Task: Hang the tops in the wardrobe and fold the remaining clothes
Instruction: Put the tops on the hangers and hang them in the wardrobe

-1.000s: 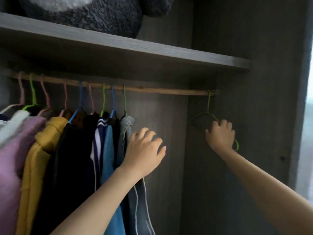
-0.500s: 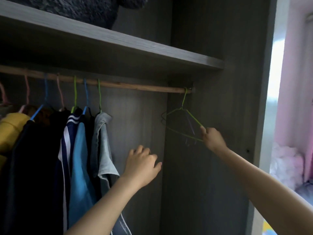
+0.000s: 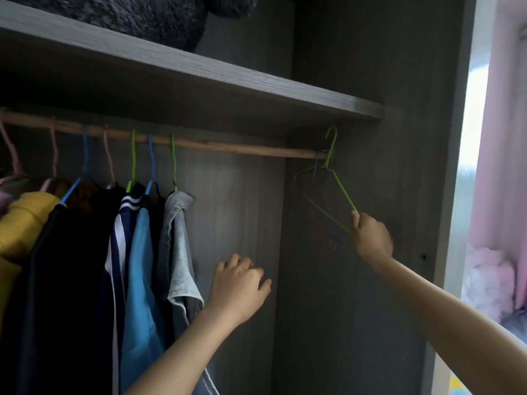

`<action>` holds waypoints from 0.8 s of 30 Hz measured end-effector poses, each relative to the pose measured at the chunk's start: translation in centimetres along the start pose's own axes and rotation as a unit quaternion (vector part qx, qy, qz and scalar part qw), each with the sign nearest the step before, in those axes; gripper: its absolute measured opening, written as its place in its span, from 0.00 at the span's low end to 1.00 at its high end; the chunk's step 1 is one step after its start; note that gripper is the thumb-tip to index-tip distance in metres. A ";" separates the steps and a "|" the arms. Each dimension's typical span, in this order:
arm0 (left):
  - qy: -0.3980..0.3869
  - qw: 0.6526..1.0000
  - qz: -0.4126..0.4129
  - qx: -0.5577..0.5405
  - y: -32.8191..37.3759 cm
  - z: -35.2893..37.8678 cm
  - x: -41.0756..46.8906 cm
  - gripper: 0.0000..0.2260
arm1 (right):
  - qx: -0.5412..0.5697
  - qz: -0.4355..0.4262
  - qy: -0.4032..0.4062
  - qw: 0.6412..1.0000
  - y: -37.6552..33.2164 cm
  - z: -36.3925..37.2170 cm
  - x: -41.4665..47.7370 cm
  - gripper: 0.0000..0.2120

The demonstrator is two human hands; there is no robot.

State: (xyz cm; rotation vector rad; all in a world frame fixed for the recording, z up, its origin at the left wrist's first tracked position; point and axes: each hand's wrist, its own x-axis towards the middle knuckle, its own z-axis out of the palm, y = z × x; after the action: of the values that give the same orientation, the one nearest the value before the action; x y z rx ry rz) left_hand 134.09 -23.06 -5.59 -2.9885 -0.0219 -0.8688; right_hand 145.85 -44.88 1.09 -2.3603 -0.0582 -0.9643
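Note:
An empty green wire hanger is tilted at the right end of the wooden rail, its hook lifted above the rail. My right hand pinches the hanger's lower right corner. My left hand hovers in the free gap of the wardrobe, fingers loosely curled and holding nothing, just right of a grey denim top. Several tops hang on coloured hangers along the left of the rail: a light blue one, a navy one with white stripes, black ones and a yellow one.
A grey shelf runs above the rail with a dark fuzzy item on it. The wardrobe's side panel stands right behind the hanger. Beyond it are a bright window, pink curtain and fluffy pink fabric.
My right hand slid from the hanger's middle to its lower corner and raised it, so the hook now sits above the rail. My left hand dropped lower and away from the clothes.

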 end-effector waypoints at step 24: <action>-0.038 0.953 0.092 -0.286 12.0 10.0 -6.4 0.45 | -0.006 0.089 -0.093 0.992 10.1 -15.0 -20.4 0.21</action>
State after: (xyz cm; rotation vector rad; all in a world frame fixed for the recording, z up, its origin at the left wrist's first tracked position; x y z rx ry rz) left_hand 134.33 -34.74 -17.75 -3.4620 0.5975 -0.8573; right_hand 123.92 -57.69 -8.72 -2.4126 0.0849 -0.6596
